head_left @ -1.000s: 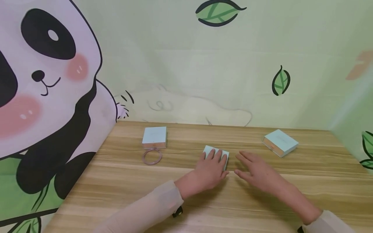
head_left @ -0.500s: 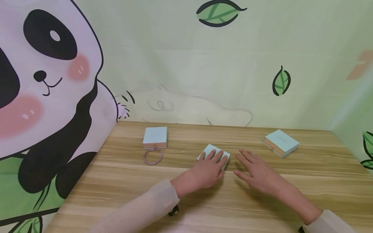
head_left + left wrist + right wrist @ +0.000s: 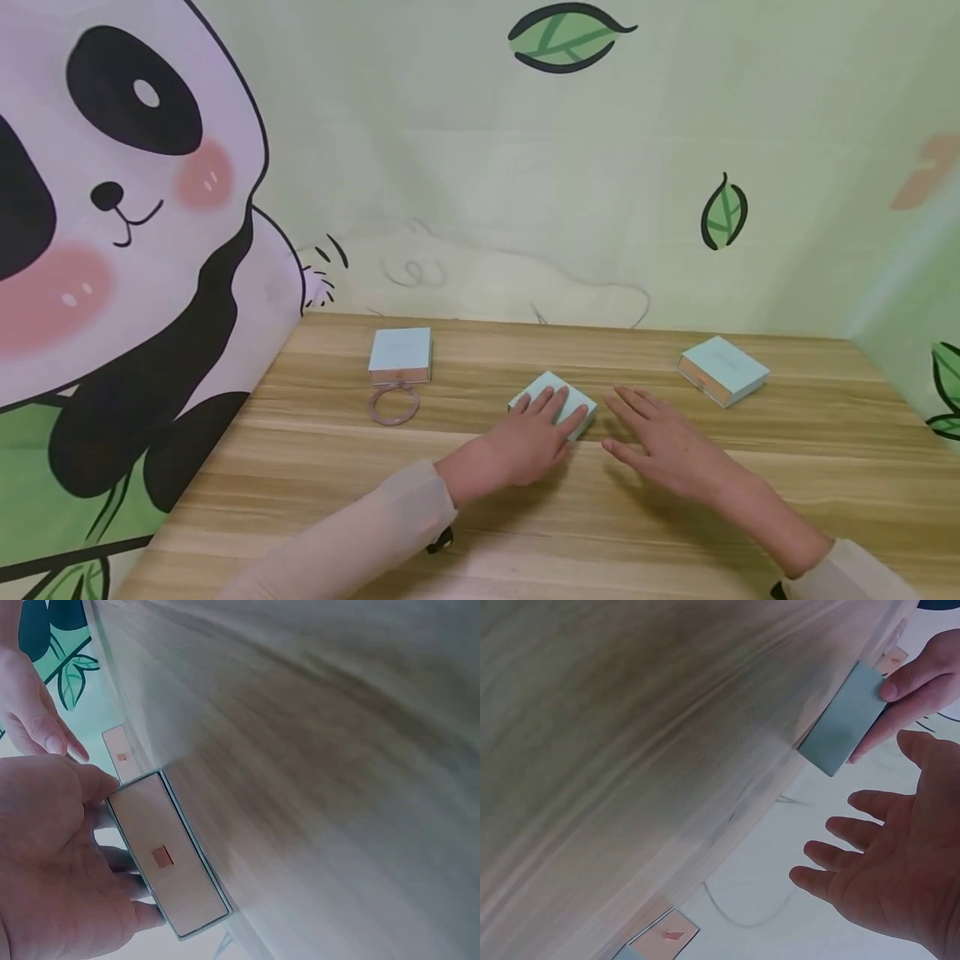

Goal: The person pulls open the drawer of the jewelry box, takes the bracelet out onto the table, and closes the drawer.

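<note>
My left hand [image 3: 521, 443] rests on a small light-blue drawer box [image 3: 548, 381] mid-table, its fingers spread straight across the lid. In the left wrist view the box's pinkish drawer front [image 3: 176, 877] has a little ribbon tab [image 3: 162, 856] and is closed. The right wrist view shows the left thumb [image 3: 889, 691] against the side of this box near its top edge. Just right of the box, my right hand [image 3: 667, 443] hovers over the wood with straight fingers, apart from it and holding nothing.
A similar box [image 3: 400, 350] stands at the back left, with a pale purple bangle [image 3: 393, 423] lying in front of it. Another such box [image 3: 723, 367] sits turned at an angle at the back right. A panda-printed backdrop [image 3: 450, 167] rises behind the wooden table [image 3: 300, 467].
Under my left hand the box has turned on the table, its corner now pointing away from me. The left hand has shifted slightly left; the right hand has barely moved.
</note>
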The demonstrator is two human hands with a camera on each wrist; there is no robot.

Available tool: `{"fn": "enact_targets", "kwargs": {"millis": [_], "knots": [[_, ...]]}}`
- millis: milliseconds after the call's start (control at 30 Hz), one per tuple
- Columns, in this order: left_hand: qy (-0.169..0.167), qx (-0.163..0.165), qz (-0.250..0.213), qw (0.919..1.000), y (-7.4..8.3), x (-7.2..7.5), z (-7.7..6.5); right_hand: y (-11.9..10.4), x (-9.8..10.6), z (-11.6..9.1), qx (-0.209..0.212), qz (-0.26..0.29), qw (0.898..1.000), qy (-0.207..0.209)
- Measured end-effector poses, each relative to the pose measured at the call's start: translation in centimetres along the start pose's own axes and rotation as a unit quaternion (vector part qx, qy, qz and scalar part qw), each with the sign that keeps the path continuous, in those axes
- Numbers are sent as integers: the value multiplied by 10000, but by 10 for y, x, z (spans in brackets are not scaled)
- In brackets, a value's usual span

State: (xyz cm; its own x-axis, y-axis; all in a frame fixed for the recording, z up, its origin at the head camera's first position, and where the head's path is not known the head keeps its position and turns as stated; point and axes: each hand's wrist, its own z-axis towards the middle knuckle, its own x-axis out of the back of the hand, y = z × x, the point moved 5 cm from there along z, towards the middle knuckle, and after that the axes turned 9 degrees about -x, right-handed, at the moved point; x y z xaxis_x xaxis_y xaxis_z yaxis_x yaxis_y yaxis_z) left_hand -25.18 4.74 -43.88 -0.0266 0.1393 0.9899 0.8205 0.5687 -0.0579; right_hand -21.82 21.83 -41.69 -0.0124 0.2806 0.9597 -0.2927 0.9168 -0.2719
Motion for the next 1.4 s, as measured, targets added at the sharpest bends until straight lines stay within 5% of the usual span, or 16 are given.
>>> {"fn": "enact_targets", "kwargs": {"millis": [533,967,1400], "knots": [[-153,-1050,-34,9943,-14,-7,-13,1,3,-2,9,23,10000,-13],[351,-1378,-1131,9834,-26,3,-21,3,5,-3,-23,79,10000,5],[202,-1600,-533,9855,-27,4,-17,5,6,-5,-10,115,9999,16]]}}
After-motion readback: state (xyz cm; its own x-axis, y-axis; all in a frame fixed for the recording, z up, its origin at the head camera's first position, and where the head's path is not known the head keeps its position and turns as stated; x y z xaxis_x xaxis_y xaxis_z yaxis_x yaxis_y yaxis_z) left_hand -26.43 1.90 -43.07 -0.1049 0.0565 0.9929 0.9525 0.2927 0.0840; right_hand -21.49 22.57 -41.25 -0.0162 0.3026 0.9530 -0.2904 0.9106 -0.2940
